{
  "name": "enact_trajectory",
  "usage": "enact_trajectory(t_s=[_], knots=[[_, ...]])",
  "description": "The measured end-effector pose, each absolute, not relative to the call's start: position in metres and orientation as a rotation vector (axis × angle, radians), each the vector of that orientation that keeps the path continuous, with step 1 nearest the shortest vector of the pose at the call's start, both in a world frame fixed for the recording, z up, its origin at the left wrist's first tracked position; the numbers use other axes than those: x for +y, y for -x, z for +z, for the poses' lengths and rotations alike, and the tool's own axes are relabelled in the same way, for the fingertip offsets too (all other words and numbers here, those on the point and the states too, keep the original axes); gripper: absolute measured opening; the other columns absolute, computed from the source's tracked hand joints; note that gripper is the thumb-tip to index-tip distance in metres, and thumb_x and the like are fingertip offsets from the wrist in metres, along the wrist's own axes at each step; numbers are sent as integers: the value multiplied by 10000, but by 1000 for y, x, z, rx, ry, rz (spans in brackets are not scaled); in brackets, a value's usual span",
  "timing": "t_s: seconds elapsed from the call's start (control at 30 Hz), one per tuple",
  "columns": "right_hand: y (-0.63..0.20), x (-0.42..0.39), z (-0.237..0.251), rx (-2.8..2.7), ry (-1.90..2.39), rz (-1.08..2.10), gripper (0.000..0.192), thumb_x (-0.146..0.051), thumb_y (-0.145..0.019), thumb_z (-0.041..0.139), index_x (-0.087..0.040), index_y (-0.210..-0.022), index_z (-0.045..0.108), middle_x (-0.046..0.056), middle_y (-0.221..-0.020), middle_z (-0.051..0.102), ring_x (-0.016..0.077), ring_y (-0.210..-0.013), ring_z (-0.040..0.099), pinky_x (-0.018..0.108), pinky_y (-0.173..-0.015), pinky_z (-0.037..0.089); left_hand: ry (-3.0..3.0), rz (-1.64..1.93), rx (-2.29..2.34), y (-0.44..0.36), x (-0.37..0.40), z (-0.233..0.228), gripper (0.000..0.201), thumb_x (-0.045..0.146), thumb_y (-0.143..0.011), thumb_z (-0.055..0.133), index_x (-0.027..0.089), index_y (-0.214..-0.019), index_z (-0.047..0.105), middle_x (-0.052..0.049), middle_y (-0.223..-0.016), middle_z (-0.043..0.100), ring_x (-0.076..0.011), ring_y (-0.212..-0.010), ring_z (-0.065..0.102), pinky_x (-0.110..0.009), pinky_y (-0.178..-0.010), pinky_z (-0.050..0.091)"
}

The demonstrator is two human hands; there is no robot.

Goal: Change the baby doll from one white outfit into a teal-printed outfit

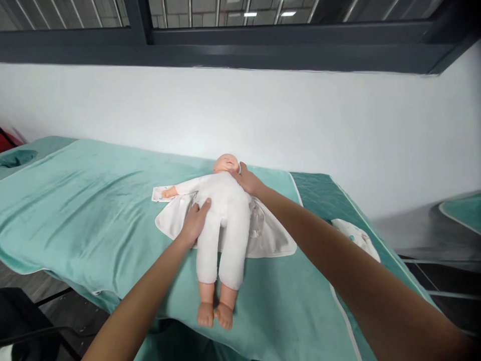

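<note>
The doll (227, 205) lay on its back between both hands, head toward the bed's (93, 200) wall-side edge, feet near the front one. The left hand (195, 220) was at its hip, thumb on top; the right hand (246, 179) touched the shoulder beside the neck. Hidden fingers kept me from telling whether either gripped. A pale garment (276, 240) spread open beneath the doll; a white cloth (358, 238) sat near the bed's right edge.
</note>
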State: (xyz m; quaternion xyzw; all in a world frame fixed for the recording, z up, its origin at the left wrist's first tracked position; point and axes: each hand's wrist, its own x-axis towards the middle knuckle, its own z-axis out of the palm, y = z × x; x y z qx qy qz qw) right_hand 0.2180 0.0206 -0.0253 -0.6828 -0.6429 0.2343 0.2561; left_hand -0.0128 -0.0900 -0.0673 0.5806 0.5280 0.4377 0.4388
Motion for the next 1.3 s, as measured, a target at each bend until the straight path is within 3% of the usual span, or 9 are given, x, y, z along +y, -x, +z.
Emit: enact_trajectory(t_s=[0.13,0.3,0.43,0.57,0.73,0.83,1.0,1.17,1.3], knots=[[-209,11,-9,-1969,1876,149,589,-612,-998,270,-153,-1217,566,219,-1084,677,379,-1002,632,537,-894,459,-1595,1165,1466,19,-63,-73,533,603,-963,352,186,-828,655,-103,-900,732,-250,-864,654,-395,-826,502],[-154,2,7,-2324,1499,-166,354,-401,-996,448,-145,-1192,595,197,-1295,573,355,-1185,518,488,-965,436,-1827,1172,1493,23,-34,-80,336,358,-994,360,199,-956,653,-98,-999,738,-231,-907,663,-359,-835,481],[-105,9,4,-2638,1487,9,391,-413,-993,440,-142,-1242,572,187,-1355,557,355,-1245,486,502,-988,428,-1993,967,1696,25,-27,-81,293,284,-987,381,180,-980,655,-124,-998,739,-250,-889,679,-359,-784,479],[-70,29,-6,-2758,1545,209,416,-482,-967,463,-164,-1198,600,165,-1276,640,355,-1192,560,489,-936,467,-2129,783,1857,26,-34,-83,252,195,-966,407,168,-1008,655,-127,-1011,732,-247,-899,679,-351,-785,485],[-50,46,-16,-2786,1529,309,421,-503,-833,671,-199,-1119,616,133,-1236,675,320,-1119,624,404,-871,493,-2354,764,1817,32,-52,-89,279,107,-943,420,169,-1094,647,-125,-1194,681,-253,-1146,599,-385,-977,464],[-57,46,-16,-2721,1543,304,395,-497,-871,614,-212,-1143,589,115,-1211,684,294,-1052,652,366,-797,496,-2387,820,1926,38,-54,-90,298,120,-935,440,193,-1146,637,-114,-1228,661,-285,-1223,531,-437,-1004,441],[-82,34,-8,-2565,1549,295,525,-687,-889,485,-245,-1162,563,67,-1104,713,265,-957,660,333,-711,463,-2073,871,2276,52,-30,-90,332,308,-906,552,166,-1199,616,-180,-1294,604,-355,-1214,520,-487,-956,434],[-89,18,2,-2565,1516,347,589,-781,-887,374,-266,-997,639,44,-985,725,246,-904,653,320,-715,424,-1739,1038,1981,71,-5,-95,214,337,-864,555,187,-769,675,-119,-832,699,-291,-892,646,-365,-770,440],[-93,14,4,-2664,1567,302,652,-785,-907,296,-255,-1005,663,66,-990,727,252,-890,655,331,-737,420,-1640,1169,1857,82,-3,-98,189,337,-840,552,188,-772,647,-51,-796,697,-202,-764,623,-288,-672,416]])
